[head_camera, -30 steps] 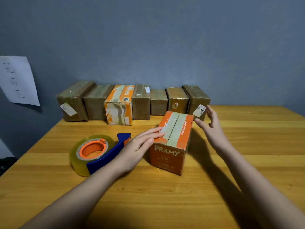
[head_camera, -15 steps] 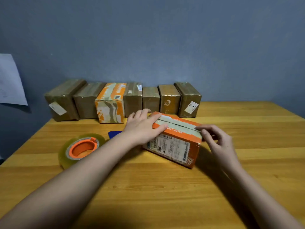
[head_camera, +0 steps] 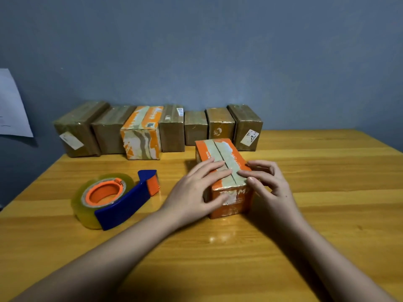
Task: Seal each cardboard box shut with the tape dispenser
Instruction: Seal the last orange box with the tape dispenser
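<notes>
An orange cardboard box [head_camera: 218, 149] lies lengthwise in the middle of the wooden table [head_camera: 229, 253], its two top flaps closed with a seam showing between them. My left hand [head_camera: 196, 189] rests flat on the left flap with straight fingers, thumb against the near end face. My right hand [head_camera: 271, 184] holds the box's near right top edge with bent fingers, thumb at the corner. The tape dispenser [head_camera: 125, 203], blue with an orange hub and a clear roll, lies untouched on the table to the left of my left hand.
Several taped boxes [head_camera: 172, 132] stand in a row against the blue wall at the back, one of them orange and white. A sheet of paper [head_camera: 12, 105] hangs on the wall at left. The table's left edge runs close to the dispenser.
The orange box has been turned from lying crosswise to lengthwise, short end facing me. Both hands moved with it and now sit on its near top.
</notes>
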